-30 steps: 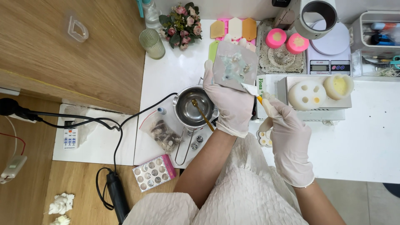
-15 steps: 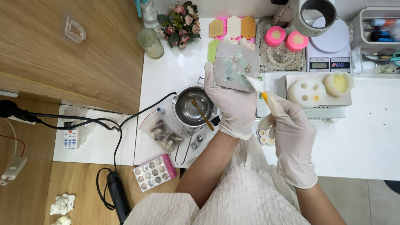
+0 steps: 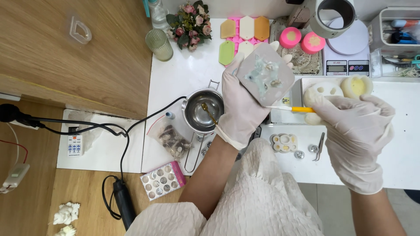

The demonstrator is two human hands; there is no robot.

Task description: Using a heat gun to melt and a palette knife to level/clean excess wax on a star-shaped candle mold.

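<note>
— Left hand (image 3: 238, 107)?
— Gloved; fingers closed under a grey slab (image 3: 266, 74), held tilted above the white table (image 3: 183, 78), just right of the steel melting pot (image 3: 203, 111).
— Right hand (image 3: 356, 131)?
— Gloved; pinching a yellow-handled tool (image 3: 295, 109); its tip touches the slab's lower edge.

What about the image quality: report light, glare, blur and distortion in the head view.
Head view: bright, even light on the white table; soft shadows only; a glint inside the metal pot; the left hand, the slab it holds and the right hand with its tool look sharp; edges bend slightly, wide-angle.
</note>
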